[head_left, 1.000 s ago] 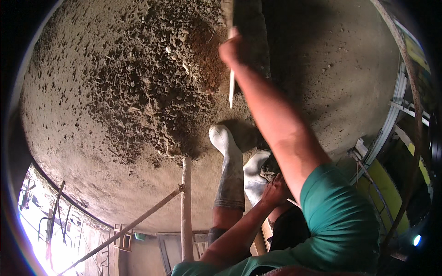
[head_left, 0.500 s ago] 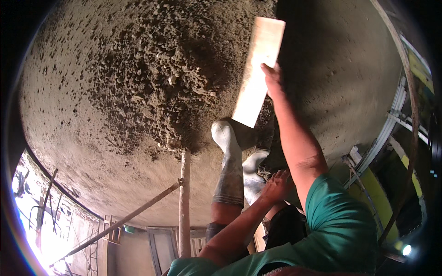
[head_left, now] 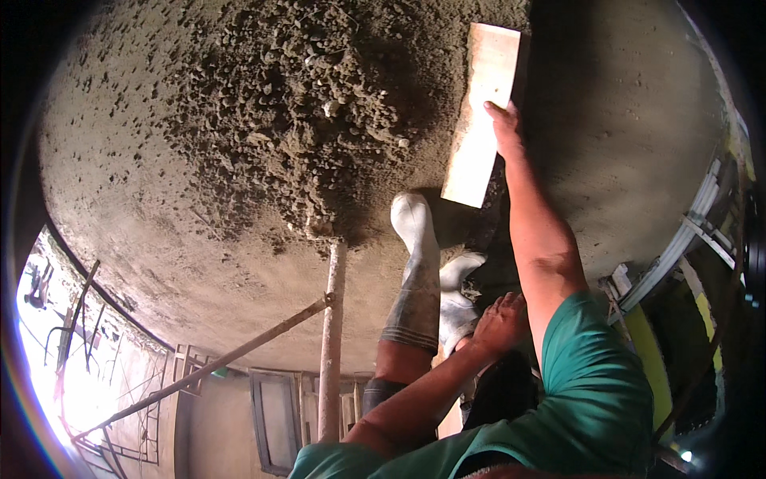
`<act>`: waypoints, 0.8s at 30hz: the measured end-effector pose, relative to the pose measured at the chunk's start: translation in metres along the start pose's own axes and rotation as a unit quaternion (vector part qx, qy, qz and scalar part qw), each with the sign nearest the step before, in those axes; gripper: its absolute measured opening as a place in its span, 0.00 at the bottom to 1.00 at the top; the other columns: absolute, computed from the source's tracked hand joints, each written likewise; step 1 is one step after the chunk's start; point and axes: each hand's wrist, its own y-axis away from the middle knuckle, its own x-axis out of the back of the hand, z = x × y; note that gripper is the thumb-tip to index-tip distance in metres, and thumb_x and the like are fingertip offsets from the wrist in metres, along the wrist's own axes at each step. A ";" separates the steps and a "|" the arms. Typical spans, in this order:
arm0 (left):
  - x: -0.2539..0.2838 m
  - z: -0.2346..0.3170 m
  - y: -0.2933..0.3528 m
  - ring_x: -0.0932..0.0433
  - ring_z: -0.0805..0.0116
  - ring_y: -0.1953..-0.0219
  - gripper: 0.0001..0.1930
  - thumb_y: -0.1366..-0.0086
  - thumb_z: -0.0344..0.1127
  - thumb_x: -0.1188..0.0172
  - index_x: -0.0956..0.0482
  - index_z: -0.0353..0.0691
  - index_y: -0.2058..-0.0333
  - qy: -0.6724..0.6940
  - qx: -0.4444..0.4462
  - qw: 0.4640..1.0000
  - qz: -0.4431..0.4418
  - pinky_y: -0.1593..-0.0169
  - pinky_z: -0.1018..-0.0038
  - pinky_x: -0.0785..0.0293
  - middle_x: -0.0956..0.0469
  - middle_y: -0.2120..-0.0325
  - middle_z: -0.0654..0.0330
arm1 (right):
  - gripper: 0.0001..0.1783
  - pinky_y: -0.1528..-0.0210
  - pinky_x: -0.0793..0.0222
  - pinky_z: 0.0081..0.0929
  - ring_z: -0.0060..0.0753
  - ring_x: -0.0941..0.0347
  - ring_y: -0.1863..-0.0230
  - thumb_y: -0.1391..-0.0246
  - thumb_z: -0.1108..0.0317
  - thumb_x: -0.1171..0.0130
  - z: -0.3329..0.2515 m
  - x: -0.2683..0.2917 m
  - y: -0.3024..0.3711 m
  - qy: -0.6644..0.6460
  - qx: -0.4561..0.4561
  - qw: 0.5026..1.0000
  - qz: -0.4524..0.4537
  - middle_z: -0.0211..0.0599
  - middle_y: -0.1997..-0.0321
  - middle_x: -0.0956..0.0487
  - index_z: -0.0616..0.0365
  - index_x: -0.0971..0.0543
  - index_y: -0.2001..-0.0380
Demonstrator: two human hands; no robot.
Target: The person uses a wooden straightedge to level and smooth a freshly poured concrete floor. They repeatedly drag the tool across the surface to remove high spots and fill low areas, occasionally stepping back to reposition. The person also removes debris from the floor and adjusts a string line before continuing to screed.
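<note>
My right hand (head_left: 508, 132) is closed on the edge of a pale wooden board (head_left: 477, 140), thumb on its upper face. The long flat board lies at the border between rough, crumbly mortar and smooth dark floor. My left arm crosses my body, and my left hand (head_left: 503, 323) rests near my bent right knee with nothing visible in it, fingers loosely stretched. To the left of the board spreads a heap of lumpy wet mortar mix (head_left: 295, 120). My rubber boots, one forward (head_left: 412, 223) and one behind (head_left: 456, 275), stand just below the board.
An upright pole (head_left: 333, 343) rises at lower centre, with a slanting brace (head_left: 215, 363) joined to it. Metal frames (head_left: 152, 415) stand at the lower left by a bright opening. A smooth grey surface (head_left: 622, 144) lies to the right, bordered by pale planks (head_left: 678, 227).
The whole view has shifted, with the heap, pole and board all appearing further right and slightly higher. The board is tilted a little less. My grip on it is unchanged.
</note>
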 end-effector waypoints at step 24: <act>0.037 0.002 0.008 0.30 0.44 0.48 0.28 0.46 0.46 0.40 0.30 0.37 0.49 0.015 0.062 0.991 -0.117 0.45 0.58 0.33 0.28 0.51 0.43 | 0.10 0.65 0.27 0.44 0.53 0.23 0.68 0.50 0.66 0.44 -0.100 -0.212 0.110 0.295 0.031 0.955 -0.008 0.49 0.70 0.22 0.57 0.27 0.64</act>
